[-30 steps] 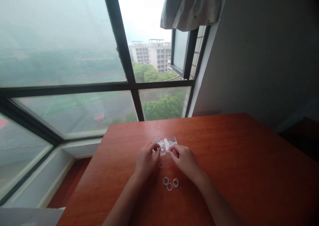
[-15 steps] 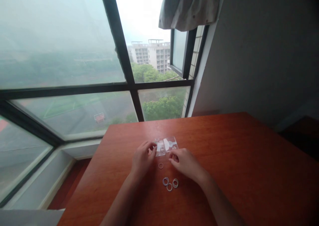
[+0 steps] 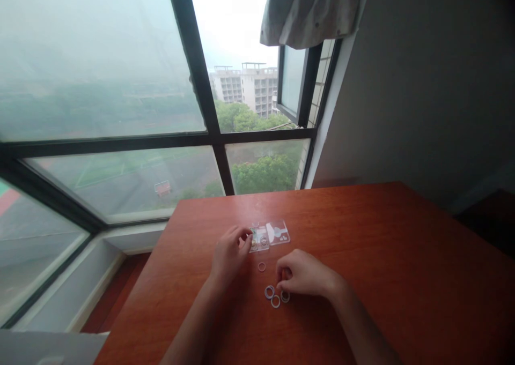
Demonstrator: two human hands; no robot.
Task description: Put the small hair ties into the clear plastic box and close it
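A small clear plastic bag (image 3: 270, 235) lies on the reddish wooden table (image 3: 382, 258). My left hand (image 3: 230, 252) pinches the bag's left end, fingers curled. My right hand (image 3: 302, 275) is curled, its fingertips down on a cluster of three small whitish rings (image 3: 276, 296) near me. One more ring (image 3: 261, 267) lies alone between the bag and the cluster. Whether the right fingers grip a ring is hidden.
A large dark-framed window (image 3: 201, 113) stands beyond the table's far edge, with a low sill (image 3: 132, 236) at the left. A grey wall (image 3: 422, 86) rises to the right, and a curtain (image 3: 309, 11) hangs above.
My right hand has left the bag and drawn back toward me, down onto the ring cluster. My left hand stays at the bag's left end.
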